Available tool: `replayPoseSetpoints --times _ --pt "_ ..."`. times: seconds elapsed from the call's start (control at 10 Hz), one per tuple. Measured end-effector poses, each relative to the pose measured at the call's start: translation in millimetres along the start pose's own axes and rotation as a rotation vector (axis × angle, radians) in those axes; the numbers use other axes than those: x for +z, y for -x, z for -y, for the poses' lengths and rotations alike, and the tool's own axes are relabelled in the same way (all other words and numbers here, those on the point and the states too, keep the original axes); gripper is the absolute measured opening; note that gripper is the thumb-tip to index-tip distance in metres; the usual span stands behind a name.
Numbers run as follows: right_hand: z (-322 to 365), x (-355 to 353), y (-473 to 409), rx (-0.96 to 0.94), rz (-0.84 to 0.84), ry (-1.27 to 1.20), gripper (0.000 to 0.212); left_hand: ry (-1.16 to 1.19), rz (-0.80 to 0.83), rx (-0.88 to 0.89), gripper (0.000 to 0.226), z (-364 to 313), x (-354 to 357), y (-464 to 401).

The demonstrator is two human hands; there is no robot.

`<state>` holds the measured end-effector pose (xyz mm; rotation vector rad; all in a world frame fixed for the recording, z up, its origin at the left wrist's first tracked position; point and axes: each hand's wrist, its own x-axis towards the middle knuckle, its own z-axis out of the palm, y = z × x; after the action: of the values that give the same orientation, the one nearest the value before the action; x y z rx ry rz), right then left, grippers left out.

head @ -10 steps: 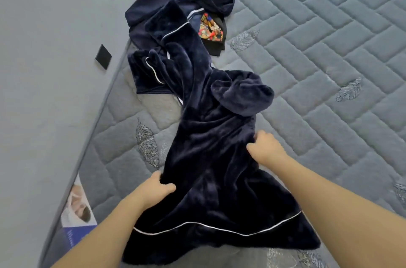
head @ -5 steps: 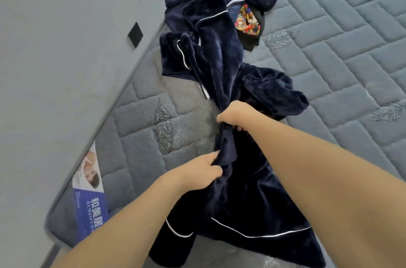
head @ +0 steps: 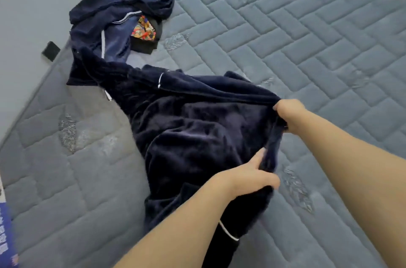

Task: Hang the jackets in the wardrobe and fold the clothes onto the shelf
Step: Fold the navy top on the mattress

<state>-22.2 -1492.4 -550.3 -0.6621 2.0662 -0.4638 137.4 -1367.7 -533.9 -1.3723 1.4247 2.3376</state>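
Note:
A dark navy velvet garment with white piping (head: 193,127) lies spread across the grey quilted mattress (head: 285,32). My left hand (head: 250,176) grips the garment's right edge near its lower part. My right hand (head: 290,114) grips the same edge higher up and holds it pulled out to the right, so the cloth is stretched between my hands and its far left end. A heap of other navy clothes with white stripes (head: 123,4) lies at the mattress's far left corner.
A colourful patterned item on black cloth (head: 144,31) lies beside the heap. A grey wall with a small black square (head: 51,51) runs along the mattress's left side. A blue label (head: 6,234) sits at the mattress's near left edge.
Both hands have carried the garment's edge from the left over to the right, folding the cloth across itself. The camera view has shifted right.

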Motion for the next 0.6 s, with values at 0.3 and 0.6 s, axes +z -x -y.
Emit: replayPoseSetpoints --times 0.3,0.6 --pt "-148 -88 -39 0.199 -0.121 0.392 0.049 -0.623 -0.026 -0.225 0.051 40 63 -64" --pt "-80 39 -18 -0.445 0.038 0.925 0.073 -0.287 -0.931 -0.589 0.069 108 -126 -29"
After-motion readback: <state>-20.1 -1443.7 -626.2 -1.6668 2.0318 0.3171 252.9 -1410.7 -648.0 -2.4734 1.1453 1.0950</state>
